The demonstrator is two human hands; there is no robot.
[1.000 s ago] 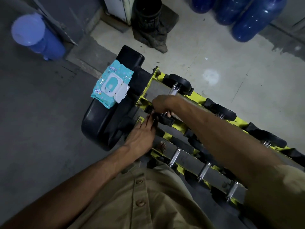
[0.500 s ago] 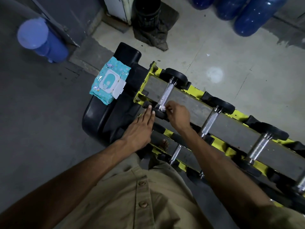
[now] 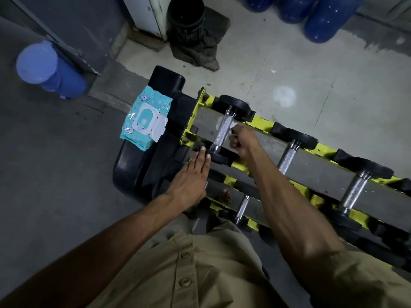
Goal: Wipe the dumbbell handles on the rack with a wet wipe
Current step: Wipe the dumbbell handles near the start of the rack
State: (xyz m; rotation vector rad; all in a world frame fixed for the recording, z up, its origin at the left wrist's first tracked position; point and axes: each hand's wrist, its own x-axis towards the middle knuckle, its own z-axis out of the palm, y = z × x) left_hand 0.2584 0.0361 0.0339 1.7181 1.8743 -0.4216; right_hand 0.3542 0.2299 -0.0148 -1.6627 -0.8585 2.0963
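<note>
Dim in here, and the floor (image 3: 55, 185) on the left sinks into deep grey shadow. Brightest stretch is the pale concrete top right, one soft round spot of light (image 3: 284, 97) glowing on it. Sharp glints off the knurled dumbbell handle (image 3: 222, 130), tiny highlights on the blue bottles (image 3: 327, 21). The wet wipe (image 3: 232, 124) at the right hand (image 3: 242, 141) reads as a smeared pale blur. Wide-angle bend curves the rack (image 3: 262, 122), and the shirt (image 3: 178, 274) below is dark, soft, stretched
</note>
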